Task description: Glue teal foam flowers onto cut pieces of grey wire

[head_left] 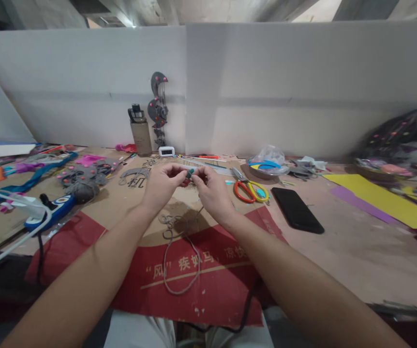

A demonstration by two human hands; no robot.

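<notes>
A small dark green piece (189, 173) is pinched in the fingertips of my left hand (165, 182), which is closed. Its exact kind is too small to make out. My right hand (213, 191) is closed too, its thumb and finger meeting the right side of that piece. A thin grey cord (181, 292) runs up to below my right hand; its upper end is hidden by the fingers. The rest of the cord lies in loops on a red and brown cardboard sheet (226, 299) under my hands.
Scissors (250, 188) with red and yellow handles and a black phone (297, 209) lie to the right. A bottle (141, 135) and small white digital clock (166, 152) stand by the back panel. At left are a blue power strip (54, 212) and grey felt pieces (85, 181).
</notes>
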